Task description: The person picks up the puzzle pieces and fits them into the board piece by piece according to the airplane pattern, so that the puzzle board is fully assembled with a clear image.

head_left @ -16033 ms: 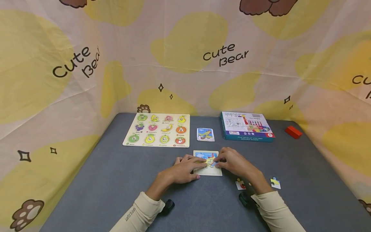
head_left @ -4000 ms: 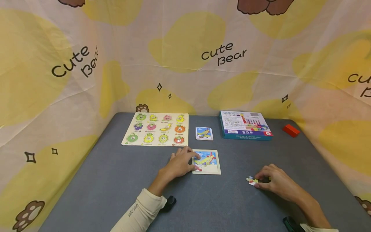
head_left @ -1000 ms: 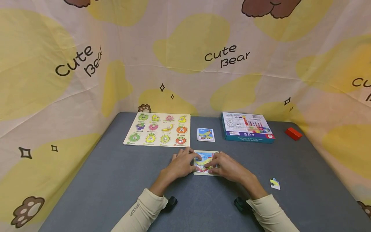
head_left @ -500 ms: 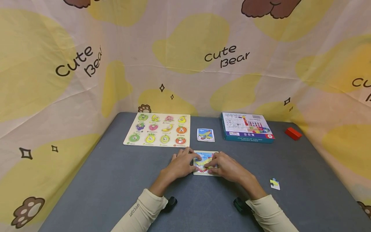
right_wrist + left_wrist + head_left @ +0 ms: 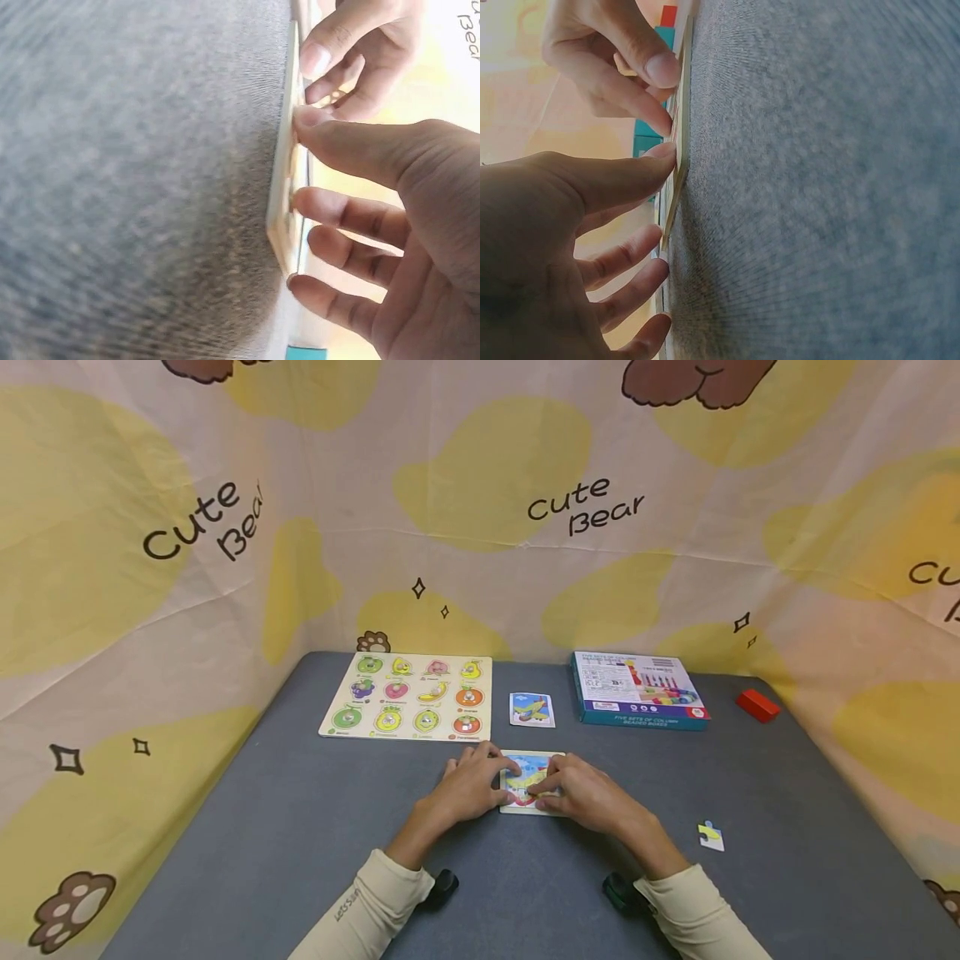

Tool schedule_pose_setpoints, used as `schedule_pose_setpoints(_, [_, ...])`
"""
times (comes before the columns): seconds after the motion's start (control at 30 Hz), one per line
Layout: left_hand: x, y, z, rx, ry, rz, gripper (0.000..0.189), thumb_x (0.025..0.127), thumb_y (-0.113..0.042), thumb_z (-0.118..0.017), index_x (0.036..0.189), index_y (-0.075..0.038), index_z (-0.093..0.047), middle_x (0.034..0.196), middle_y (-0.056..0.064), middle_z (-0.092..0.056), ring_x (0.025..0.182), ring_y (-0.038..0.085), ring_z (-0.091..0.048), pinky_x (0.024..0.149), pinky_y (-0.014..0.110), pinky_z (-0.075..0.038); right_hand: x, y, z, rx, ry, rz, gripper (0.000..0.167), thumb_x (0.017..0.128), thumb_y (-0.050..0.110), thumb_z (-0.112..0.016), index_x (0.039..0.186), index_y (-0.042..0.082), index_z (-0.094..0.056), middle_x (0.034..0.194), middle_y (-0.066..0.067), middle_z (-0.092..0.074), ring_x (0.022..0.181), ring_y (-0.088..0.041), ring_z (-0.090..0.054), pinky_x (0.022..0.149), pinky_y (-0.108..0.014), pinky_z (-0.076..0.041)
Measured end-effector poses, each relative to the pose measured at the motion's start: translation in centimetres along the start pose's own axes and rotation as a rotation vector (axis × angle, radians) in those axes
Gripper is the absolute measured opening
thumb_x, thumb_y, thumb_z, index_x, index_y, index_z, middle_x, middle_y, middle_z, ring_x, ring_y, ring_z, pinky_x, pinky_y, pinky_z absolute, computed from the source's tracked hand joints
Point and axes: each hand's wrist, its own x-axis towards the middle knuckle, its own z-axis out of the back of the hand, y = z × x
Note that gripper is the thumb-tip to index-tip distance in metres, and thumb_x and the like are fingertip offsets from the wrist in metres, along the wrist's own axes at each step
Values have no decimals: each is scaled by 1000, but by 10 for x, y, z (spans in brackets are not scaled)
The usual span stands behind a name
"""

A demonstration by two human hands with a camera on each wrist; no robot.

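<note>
The jigsaw puzzle board [image 5: 532, 811], showing a yellow airplane on blue sky, lies flat on the grey table. My left hand [image 5: 471, 783] rests at its left side, with the thumb [image 5: 649, 169] and index finger on its surface and the other fingers spread loosely. From the right, my right hand [image 5: 588, 792] brings thumb and index finger together on a puzzle piece low in the picture, and those fingers mostly cover it. In the right wrist view the right thumb [image 5: 315, 120] sits on the board's near side. A loose yellow-and-white puzzle piece [image 5: 711, 837] lies to the right.
Behind the puzzle lies a small airplane picture card [image 5: 532, 710]. A fruit puzzle board [image 5: 406, 697] is at the back left. At the back right are a teal-edged toy box [image 5: 639, 689] and a red block [image 5: 758, 705]. A printed cloth [image 5: 465, 510] hangs behind the table.
Over the earlier frames, my right hand took a puzzle piece from the table's right side to the board, whose picture filled in. During the last second both hands barely moved.
</note>
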Motion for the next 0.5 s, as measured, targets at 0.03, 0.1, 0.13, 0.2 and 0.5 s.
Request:
schedule_pose_setpoints(0.03, [0,0,0,-1,-1,-2,34,96,-28,-81,129,-23,-74,139,10,-57,126,34,-52,95,58,-38,0,0,0,-7,-3,7,20,96,20,-80,116,21,-85,98,5,-63,87,-11,-50,74,-29,-42])
schedule_pose_setpoints(0.1, [0,0,0,-4,-2,-3,34,96,-28,-81,129,-23,-74,139,10,-57,126,34,-52,94,58,-38,-1,1,0,-16,-13,20,20,95,20,-81,115,21,-85,98,5,-63,87,-11,-49,73,-28,-42])
schedule_pose_setpoints(0.13, [0,0,0,-5,-2,-1,34,96,-28,-81,129,-23,-74,139,10,-57,126,34,-52,94,57,-38,-1,1,-1,-13,-18,25,20,95,19,-81,115,21,-85,98,5,-63,87,-11,-49,73,-28,-42])
schedule_pose_setpoints(0.2, [0,0,0,-1,-2,0,34,96,-28,-81,129,-23,-74,139,9,-57,126,34,-52,94,58,-38,-1,1,-1,-1,-25,32,20,94,18,-82,114,21,-85,98,5,-64,88,-11,-50,73,-28,-42])
schedule_pose_setpoints(0.5, [0,-1,0,5,0,1,34,96,-29,-81,129,-24,-75,138,8,-57,126,32,-51,94,54,-38,0,-6,1,98,-34,-21,16,93,13,-82,108,17,-85,98,6,-68,93,-14,-58,82,-35,-49])
